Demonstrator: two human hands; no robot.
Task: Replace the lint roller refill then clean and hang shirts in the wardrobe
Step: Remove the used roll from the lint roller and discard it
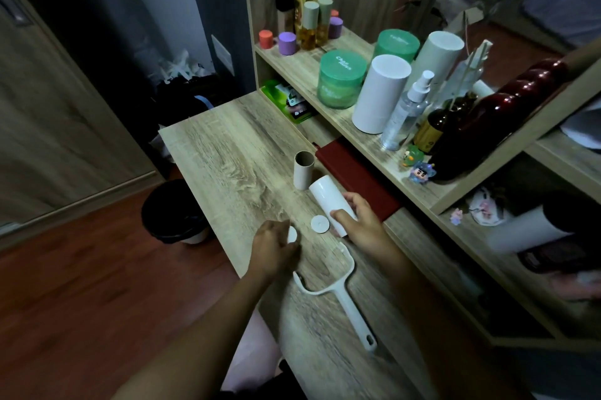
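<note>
A white lint roller refill (pixel 327 199) lies tilted on the wooden desk (pixel 227 152), gripped at its near end by my right hand (pixel 357 222). My left hand (pixel 273 248) rests on the desk, its fingers on a small white end cap (pixel 292 234). A second round white cap (pixel 319 223) lies flat between my hands. The empty white roller handle (pixel 338 289) with its U-shaped frame lies on the desk just below my hands. An empty brown cardboard core (pixel 303 170) stands upright behind the refill.
A dark red book (pixel 354 178) lies beside the refill under the shelf (pixel 383 152). The shelf carries white tubes (pixel 379 95), green jars (pixel 340 79), spray bottles and small figures. A black bin (pixel 175 212) stands on the floor left of the desk.
</note>
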